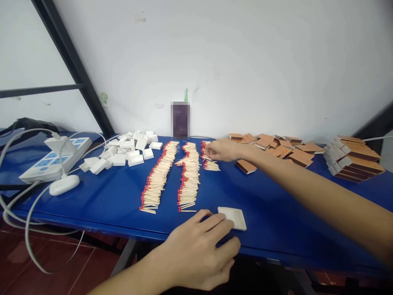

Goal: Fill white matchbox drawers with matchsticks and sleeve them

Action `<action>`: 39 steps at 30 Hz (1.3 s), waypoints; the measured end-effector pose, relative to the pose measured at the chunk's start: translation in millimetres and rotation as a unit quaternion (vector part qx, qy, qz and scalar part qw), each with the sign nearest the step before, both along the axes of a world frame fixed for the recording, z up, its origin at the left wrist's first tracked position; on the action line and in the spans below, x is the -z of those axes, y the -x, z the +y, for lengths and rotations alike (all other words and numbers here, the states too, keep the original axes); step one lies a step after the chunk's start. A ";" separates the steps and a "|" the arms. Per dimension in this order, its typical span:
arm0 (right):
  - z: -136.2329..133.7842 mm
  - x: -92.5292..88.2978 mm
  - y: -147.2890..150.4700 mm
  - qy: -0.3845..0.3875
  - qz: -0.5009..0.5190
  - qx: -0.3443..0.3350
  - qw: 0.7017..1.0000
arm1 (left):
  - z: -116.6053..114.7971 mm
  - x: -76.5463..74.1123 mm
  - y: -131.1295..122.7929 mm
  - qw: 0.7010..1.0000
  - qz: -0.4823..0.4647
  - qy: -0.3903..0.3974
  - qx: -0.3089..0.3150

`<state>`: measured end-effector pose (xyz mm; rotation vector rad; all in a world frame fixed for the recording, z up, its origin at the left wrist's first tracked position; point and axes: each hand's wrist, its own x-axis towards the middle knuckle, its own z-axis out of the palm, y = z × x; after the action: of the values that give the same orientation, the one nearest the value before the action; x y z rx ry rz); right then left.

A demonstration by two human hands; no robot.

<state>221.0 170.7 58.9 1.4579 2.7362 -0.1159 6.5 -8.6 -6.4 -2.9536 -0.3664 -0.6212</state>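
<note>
My left hand (199, 250) rests at the front edge of the blue table (107, 200), its fingertips touching an empty white matchbox tray (233, 217). My right hand (222, 149) reaches far across and pinches red-tipped matches in a short row of matches (208, 162). Two longer rows of matches (159, 176) (188, 176) lie side by side to the left of it.
A heap of white inner trays (129, 151) lies at the back left. Brown matchbox sleeves (276, 147) are scattered at the back right, with a stack of boxes (353, 159) at the far right. A white power strip (55, 157) with cables and a charger (64, 184) sits at the left.
</note>
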 end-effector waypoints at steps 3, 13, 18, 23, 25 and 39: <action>1.9 2.1 0.7 -0.012 0.006 -0.006 1.000 | -0.1 0.7 0.4 1.000 -0.003 -0.003 0.000; -1.9 -3.6 4.7 0.012 -0.010 -0.022 1.000 | 0.3 1.4 1.1 1.000 0.000 -0.002 0.001; -2.3 -3.5 -0.9 0.022 0.006 -0.006 1.000 | 0.4 0.3 0.6 1.000 0.005 -0.001 0.000; -21.2 -4.1 -8.2 0.053 0.055 0.020 0.997 | -0.5 -1.0 0.1 1.000 0.007 -0.004 -0.001; -35.2 -0.4 -8.5 0.034 0.085 0.033 0.995 | -0.4 -1.4 -0.2 1.000 0.008 -0.004 -0.002; -64.2 17.1 -9.6 -0.121 0.166 0.110 0.973 | -1.6 -1.9 -1.0 1.000 0.003 -0.010 -0.004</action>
<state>230.7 106.4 41.8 1.9709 2.9156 -0.0351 7.6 -10.3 -4.5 -2.9328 -0.3689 -0.6121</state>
